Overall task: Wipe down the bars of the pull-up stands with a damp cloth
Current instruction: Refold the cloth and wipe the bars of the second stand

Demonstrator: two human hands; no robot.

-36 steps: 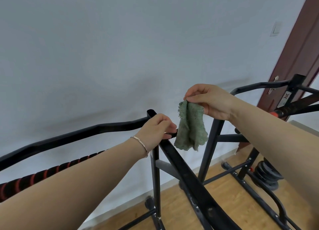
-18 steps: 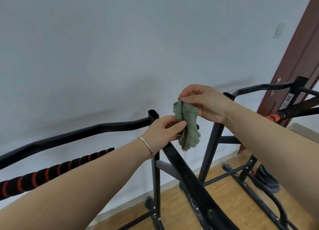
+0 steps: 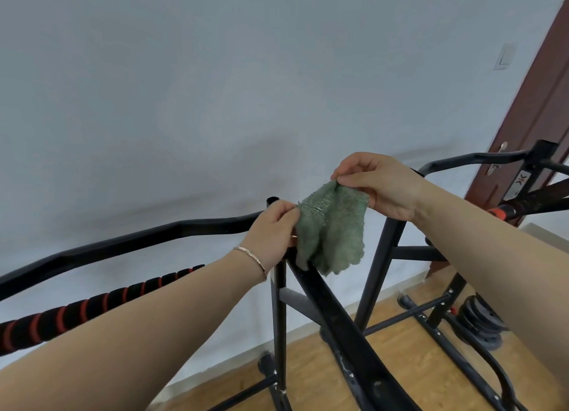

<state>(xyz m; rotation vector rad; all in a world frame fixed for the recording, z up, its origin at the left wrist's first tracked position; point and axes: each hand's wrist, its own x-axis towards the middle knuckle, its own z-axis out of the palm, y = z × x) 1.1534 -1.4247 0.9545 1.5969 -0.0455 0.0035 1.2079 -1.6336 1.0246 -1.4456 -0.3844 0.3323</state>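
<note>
Fingers of left hand (image 3: 274,232) and right hand (image 3: 381,188) pinch green cloth (image 3: 332,232); stand label (image 3: 520,184) illegible.

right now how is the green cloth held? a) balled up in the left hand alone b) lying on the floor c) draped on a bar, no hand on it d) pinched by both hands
D: the left hand pinches one edge of the green cloth and the right hand pinches its top, so it hangs spread between them.

- grey wall (image 3: 215,87), switch (image 3: 505,57) near door
- brown door (image 3: 535,108) at right, with handle (image 3: 496,161)
- wood floor (image 3: 323,376)
- stacked discs (image 3: 482,321), probably weight plates, on floor at right
</note>
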